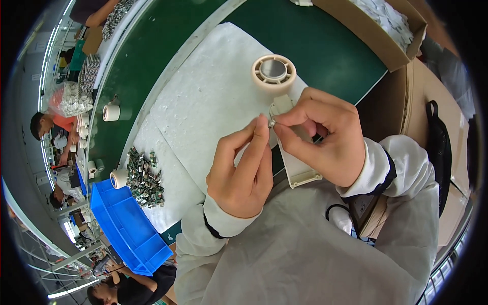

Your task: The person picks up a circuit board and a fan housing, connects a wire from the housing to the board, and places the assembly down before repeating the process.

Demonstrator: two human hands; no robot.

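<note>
Head view: two bare hands meet over a table (330, 48), at the near edge of a white sheet (203, 91) laid on its green top. The right hand (335, 140) pinches a small part (272, 123) between thumb and forefinger (pale and shiny, too small for its form to be told). The left hand (238, 175) has thumb and forefinger pressed together at the part's left side; what, if anything, lies between these fingers is hidden. Below the part lies a long, pale casing (302, 170), open toward the viewer and partly covered by the right hand. Just beyond its upper end stands a cream ring (257, 76), spoked, with a silver disc (273, 68) at its centre; whether ring and casing are joined cannot be told. Left of the hands, green circuit boards (145, 178) form a loose heap on the sheet, with a cream roll (119, 178) just beside them and a blue bin (134, 231) nearest the wearer. Upper right, a carton (351, 30) contains white pieces (381, 18). Co-workers (63, 122) appear along the left rim.
</note>
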